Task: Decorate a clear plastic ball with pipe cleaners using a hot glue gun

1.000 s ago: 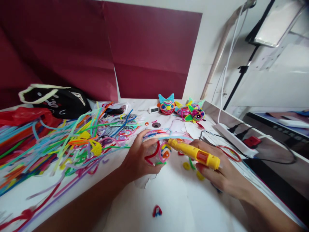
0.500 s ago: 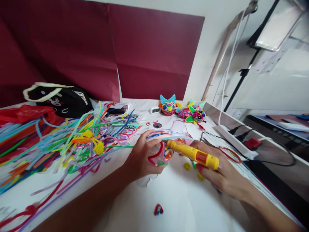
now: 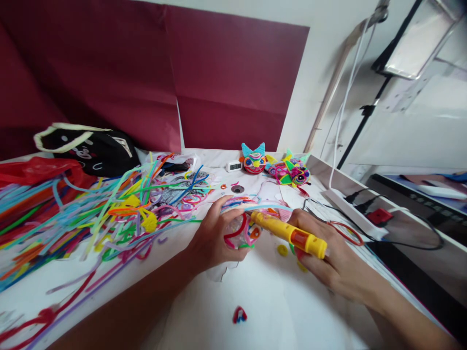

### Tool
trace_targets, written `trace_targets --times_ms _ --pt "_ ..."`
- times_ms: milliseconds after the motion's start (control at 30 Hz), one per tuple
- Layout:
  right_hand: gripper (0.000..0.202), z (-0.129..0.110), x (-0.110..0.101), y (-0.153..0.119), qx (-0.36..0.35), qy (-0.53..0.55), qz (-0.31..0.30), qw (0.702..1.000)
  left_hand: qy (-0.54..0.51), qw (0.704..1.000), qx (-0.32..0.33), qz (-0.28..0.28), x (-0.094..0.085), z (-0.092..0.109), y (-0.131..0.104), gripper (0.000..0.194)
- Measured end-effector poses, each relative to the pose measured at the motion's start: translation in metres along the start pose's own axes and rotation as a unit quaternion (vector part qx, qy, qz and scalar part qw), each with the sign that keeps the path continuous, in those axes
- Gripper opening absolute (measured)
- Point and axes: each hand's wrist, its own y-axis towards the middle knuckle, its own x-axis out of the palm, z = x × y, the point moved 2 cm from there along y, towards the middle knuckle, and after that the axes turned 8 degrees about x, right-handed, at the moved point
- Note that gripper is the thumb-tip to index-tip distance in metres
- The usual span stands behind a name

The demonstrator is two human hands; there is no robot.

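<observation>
Clasping a clear, fuzzy-trimmed craft piece (image 3: 236, 235) in the curled left hand (image 3: 213, 236); clutching a yellow tubular plastic tool (image 3: 279, 226) beside it in the closed right hand (image 3: 323, 248).

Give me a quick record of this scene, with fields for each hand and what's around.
left hand: holds clear craft piece with colored trim
right hand: holds yellow glue gun, tip at the craft piece
left side: pipe cleaners, black bag
back: small white clock, blue-eared toy
right side: white power strip
front: small red-and-blue piece
</observation>
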Motion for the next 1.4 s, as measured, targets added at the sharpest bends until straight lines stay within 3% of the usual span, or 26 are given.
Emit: trace_targets --times_ms 533,733,1233,1400 --pt "0.012 0.002 0.000 -0.002 -0.014 -0.066 0.040 0.997 -0.010 1.000 -0.019 0.015 0.000 -0.002 0.001 0.081" --pt "0.008 0.007 0.000 -0.003 0.024 -0.041 0.024 0.999 -0.009 1.000 -0.007 0.021 0.000 -0.001 0.003 0.081" --pt "0.013 0.018 0.000 -0.005 0.041 -0.021 0.057 0.997 -0.005 1.000 -0.007 0.029 -0.002 -0.003 0.005 0.081" --pt "0.012 0.017 0.001 -0.004 0.043 0.024 0.041 0.998 -0.008 0.999 -0.008 0.032 -0.001 -0.004 0.003 0.080"
